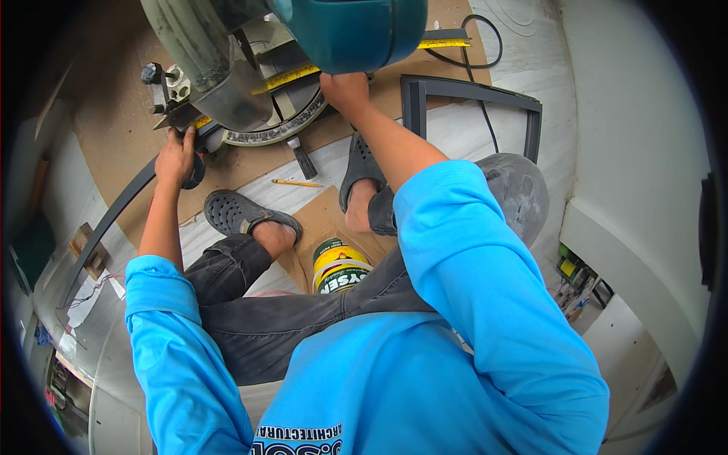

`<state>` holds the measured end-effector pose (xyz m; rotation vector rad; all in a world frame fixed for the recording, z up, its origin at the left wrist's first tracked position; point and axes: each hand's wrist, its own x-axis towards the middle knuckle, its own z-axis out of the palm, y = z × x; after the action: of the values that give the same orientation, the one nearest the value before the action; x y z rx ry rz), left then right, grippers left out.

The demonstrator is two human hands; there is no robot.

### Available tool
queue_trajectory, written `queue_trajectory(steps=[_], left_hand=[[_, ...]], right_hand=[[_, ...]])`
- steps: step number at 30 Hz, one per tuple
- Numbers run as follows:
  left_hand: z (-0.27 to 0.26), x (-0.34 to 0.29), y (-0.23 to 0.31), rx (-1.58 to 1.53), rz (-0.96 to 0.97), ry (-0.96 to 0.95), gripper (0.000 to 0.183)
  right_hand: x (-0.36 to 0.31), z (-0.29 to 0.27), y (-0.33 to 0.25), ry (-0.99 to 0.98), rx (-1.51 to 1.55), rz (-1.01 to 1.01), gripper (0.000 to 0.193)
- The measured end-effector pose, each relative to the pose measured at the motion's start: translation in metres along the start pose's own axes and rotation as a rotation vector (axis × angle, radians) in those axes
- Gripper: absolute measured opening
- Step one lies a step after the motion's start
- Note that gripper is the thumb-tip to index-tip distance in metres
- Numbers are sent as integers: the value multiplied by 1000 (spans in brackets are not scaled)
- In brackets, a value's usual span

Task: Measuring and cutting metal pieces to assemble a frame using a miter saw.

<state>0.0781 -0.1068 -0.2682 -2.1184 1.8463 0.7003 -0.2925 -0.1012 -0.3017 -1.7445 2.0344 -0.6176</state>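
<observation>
A miter saw with a teal motor housing stands in front of my feet. Across its table lies a long dark profile strip, which reaches out past the left side. A yellow tape measure is stretched along the strip, beyond the saw on the right. My left hand is closed on the tape measure's dark case and rests against the strip at the saw's left end. Just below the motor housing, my right hand is closed by the tape; its fingertips are partly hidden.
Cardboard lies under the saw. A pencil is on the floor near my feet. To the right are a dark angular frame and a black cord. Between my legs stands a yellow and green bucket. A white wall bounds the right.
</observation>
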Motion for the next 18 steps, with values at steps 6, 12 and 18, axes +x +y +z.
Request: queue_trajectory(steps=[6, 12, 18], left_hand=[[-8, -8, -25, 48, -45, -21, 71], [-2, -3, -16, 47, -3, 0, 69], [1, 1, -15, 46, 12, 5, 70]], right_hand=[[16, 4, 0, -26, 15, -132, 19], [41, -18, 0, -183, -88, 17, 17], [41, -26, -3, -174, -61, 4, 20]])
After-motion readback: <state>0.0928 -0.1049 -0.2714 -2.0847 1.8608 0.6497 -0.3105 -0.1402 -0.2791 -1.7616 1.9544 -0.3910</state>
